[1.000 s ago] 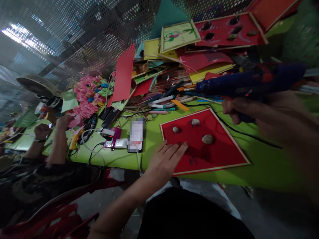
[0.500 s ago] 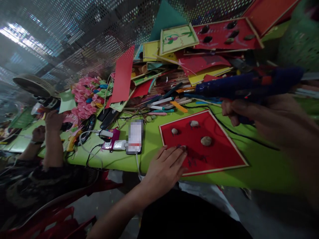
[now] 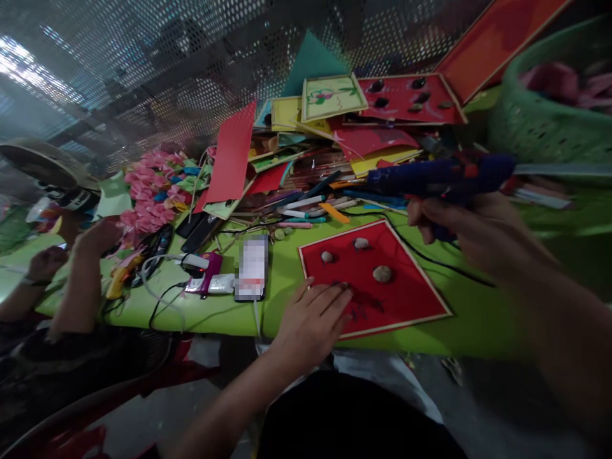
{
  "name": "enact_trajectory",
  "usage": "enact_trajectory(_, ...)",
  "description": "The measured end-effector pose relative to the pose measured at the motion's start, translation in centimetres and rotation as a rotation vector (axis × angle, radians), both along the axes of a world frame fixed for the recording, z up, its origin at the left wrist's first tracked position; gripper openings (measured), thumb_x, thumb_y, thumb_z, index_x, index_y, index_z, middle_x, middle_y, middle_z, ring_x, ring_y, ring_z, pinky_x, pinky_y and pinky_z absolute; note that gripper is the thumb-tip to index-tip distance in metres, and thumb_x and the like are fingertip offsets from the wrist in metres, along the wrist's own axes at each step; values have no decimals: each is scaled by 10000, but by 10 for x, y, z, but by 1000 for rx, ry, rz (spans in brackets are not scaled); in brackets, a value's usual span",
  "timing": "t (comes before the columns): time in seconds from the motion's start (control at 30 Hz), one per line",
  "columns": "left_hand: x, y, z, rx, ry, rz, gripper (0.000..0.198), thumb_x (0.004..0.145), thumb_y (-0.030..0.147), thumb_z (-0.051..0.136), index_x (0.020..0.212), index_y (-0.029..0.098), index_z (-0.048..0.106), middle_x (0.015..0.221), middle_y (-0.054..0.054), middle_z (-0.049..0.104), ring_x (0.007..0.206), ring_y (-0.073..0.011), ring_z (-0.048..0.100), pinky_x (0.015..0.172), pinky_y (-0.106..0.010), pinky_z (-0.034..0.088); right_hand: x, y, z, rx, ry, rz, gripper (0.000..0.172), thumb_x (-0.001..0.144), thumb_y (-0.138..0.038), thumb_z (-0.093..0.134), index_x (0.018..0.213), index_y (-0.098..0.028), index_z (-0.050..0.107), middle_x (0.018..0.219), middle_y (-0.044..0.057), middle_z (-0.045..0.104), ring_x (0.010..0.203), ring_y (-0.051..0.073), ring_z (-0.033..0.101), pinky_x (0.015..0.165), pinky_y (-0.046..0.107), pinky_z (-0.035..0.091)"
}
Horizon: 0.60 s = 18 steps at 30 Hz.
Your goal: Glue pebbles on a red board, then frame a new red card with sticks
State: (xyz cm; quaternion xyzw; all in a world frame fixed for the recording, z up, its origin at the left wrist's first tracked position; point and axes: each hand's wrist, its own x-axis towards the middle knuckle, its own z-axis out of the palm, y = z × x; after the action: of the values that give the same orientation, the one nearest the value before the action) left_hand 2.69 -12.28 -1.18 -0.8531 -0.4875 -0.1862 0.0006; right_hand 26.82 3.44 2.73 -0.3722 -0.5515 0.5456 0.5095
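Observation:
My left hand [image 3: 313,313] lies with its fingers stretched out over the left edge of a red card [image 3: 406,296] with a pale stick frame. What is under its fingertips is hidden. On the card are a larger round stone [image 3: 382,274] and two smaller ones, a left stone [image 3: 327,256] and a back stone [image 3: 362,243], beside some dark marks. Right of the card, my right hand [image 3: 459,220] is closed round the handle of a blue glue gun [image 3: 430,175], held above the table. Its nozzle points left, and a pale stick [image 3: 559,169] extends behind it.
A phone [image 3: 252,268] lies beside a purple power strip [image 3: 204,273] with cables. Pens, sticks and framed cards [image 3: 335,97] are heaped behind. A green basket [image 3: 549,137] stands at right. At left are another person's hands [image 3: 93,239] and pink paper pieces [image 3: 148,191].
The view has swung right, showing more of the green basket. My left hand stays on the red card, and my right hand keeps holding the glue gun up, now less blurred.

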Motion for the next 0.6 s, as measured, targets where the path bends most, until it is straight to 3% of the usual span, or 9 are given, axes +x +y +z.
enact_trajectory(0.13, -2, -7, 0, 50, -67, 24, 386, 1042, 248, 520, 1416, 182, 587, 1438, -99, 657, 1270, -215, 632, 1126, -410, 459, 7, 5, -6, 14, -6, -13, 430, 712, -593, 882, 752, -196, 721, 707, 13, 660, 530, 98, 538, 443, 229, 424)
enact_trajectory(0.23, -7, -17, -3, 67, -117, 50, 344, 1017, 226, 560, 1352, 203, 636, 1388, -82, 690, 1233, -214, 646, 1127, -404, 461, 12, 9, -11, 27, 29, -22, 353, 782, -535, 848, 826, -198, 753, 744, 20, 688, 561, 106, 565, 457, 224, 433)
enact_trajectory(0.4, -16, -32, -20, 45, -182, 40, 293, 978, 288, 643, 1258, 212, 678, 1262, -78, 741, 1175, -238, 673, 1127, -437, 459, 27, 3, -21, -39, -10, -165, 393, 713, -534, 885, 902, -215, 755, 734, -5, 693, 515, 103, 567, 447, 225, 443)
enact_trajectory(0.6, -24, -35, -36, 30, -239, 18, 271, 941, 295, 692, 1201, 221, 667, 1268, -61, 739, 1191, -250, 670, 1139, -468, 434, 63, -30, -23, -50, -188, -387, 336, 685, -531, 884, 746, -258, 698, 639, -2, 664, 501, 144, 592, 431, 266, 457)
